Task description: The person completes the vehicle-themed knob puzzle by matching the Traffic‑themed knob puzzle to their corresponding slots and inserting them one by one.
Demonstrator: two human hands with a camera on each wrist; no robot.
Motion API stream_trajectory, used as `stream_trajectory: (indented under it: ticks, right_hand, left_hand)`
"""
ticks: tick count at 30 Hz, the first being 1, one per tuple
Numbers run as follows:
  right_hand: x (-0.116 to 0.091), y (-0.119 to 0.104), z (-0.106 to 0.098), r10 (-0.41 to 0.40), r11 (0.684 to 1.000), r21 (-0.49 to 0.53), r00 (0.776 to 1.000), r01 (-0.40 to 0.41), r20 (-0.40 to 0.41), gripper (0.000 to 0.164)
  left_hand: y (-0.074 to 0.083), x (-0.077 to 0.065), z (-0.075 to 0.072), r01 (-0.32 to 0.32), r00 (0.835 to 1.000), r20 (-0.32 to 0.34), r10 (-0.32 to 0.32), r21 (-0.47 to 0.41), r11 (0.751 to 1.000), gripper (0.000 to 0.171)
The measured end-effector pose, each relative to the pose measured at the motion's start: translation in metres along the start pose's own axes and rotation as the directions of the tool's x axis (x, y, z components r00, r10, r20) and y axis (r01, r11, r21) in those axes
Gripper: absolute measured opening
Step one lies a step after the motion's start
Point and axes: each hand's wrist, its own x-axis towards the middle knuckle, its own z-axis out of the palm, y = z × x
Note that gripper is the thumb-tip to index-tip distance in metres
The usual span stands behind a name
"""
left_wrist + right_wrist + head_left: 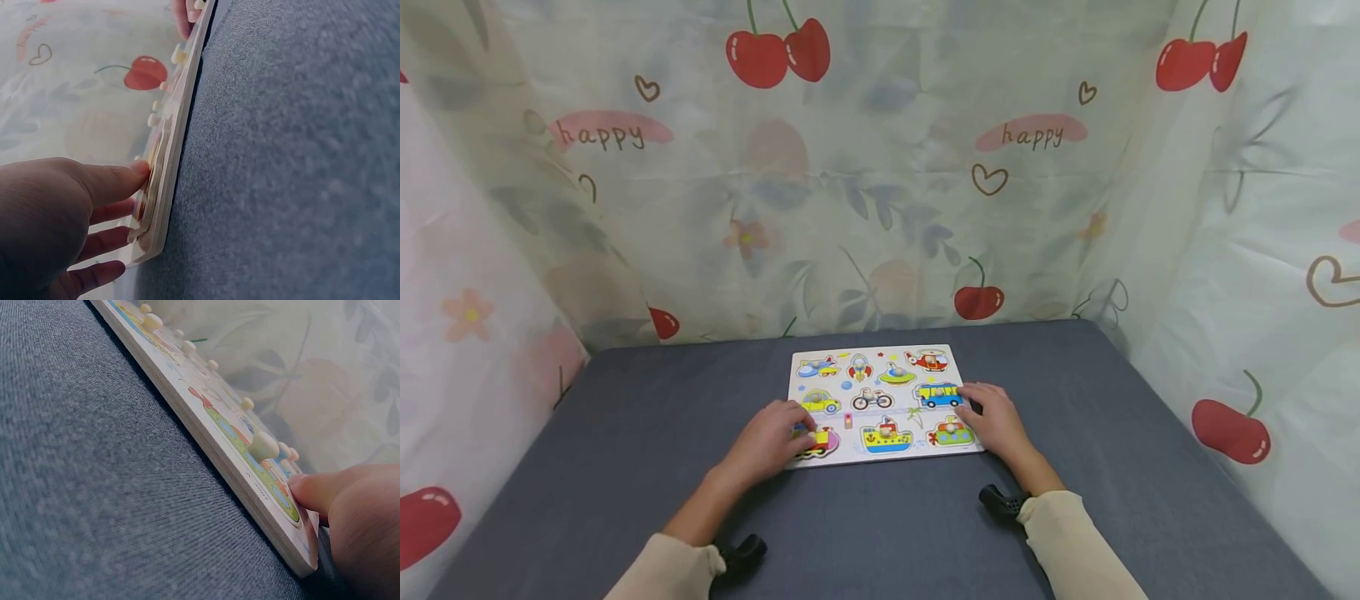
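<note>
A wooden peg puzzle board [831, 422] with several vehicle pieces lies on the dark cloth. At its lower left corner, my left hand [772, 437] pinches a red, yellow and pink vehicle puzzle piece [827, 442], which its fingers partly cover. Seen from the left wrist, the puzzle piece [158, 165] sits a little proud of the board, with the thumb on its face. My right hand [997, 419] rests on the board's right edge, fingertips by the blue bus piece [937, 394]. Its thumb presses the board beside the green submarine piece [240, 450]; the other fingers are hidden there.
The grey-blue cloth [880, 525] covers the table all around the board. A printed curtain [865, 167] with cherries and hearts hangs behind the table and along both sides. Small pale knobs [264, 447] stick up from the pieces.
</note>
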Motion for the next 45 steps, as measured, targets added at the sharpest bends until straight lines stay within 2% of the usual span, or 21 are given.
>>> stream_trajectory:
  ticks: [4,12,25,34,40,45]
  right_hand:
    - [-0.001,-0.001,0.000,0.017,1.000,0.004,1.000,-0.017,0.008,0.042]
    - [0.000,-0.001,0.002,-0.002,1.000,0.000,1.000,0.002,-0.003,0.042]
    - [0.000,-0.002,0.003,0.003,1.000,0.003,1.000,-0.003,0.003,0.043]
    - [0.002,-0.001,0.002,0.001,1.000,0.006,1.000,-0.001,-0.001,0.043]
    - [0.003,0.004,0.000,0.004,1.000,0.019,1.000,-0.004,0.031,0.044]
    - [0.000,0.006,-0.011,-0.018,0.999,0.043,0.998,0.016,0.057,0.043]
  left_hand:
    - [0.001,0.001,0.001,0.005,1.000,-0.008,-0.005,0.004,1.000,0.011]
    - [0.002,0.000,0.001,0.006,1.000,-0.019,-0.006,0.000,1.000,0.011]
    - [0.001,0.000,0.001,0.001,1.000,-0.008,-0.001,0.013,1.000,0.010]
    - [0.002,-0.001,0.000,-0.023,1.000,0.000,0.024,0.038,0.999,0.010]
    - [0.002,-0.001,-0.003,-0.032,0.999,-0.003,0.032,0.036,0.999,0.012]
    - [-0.004,-0.003,-0.010,-0.025,1.000,-0.011,0.025,-0.011,1.000,0.018]
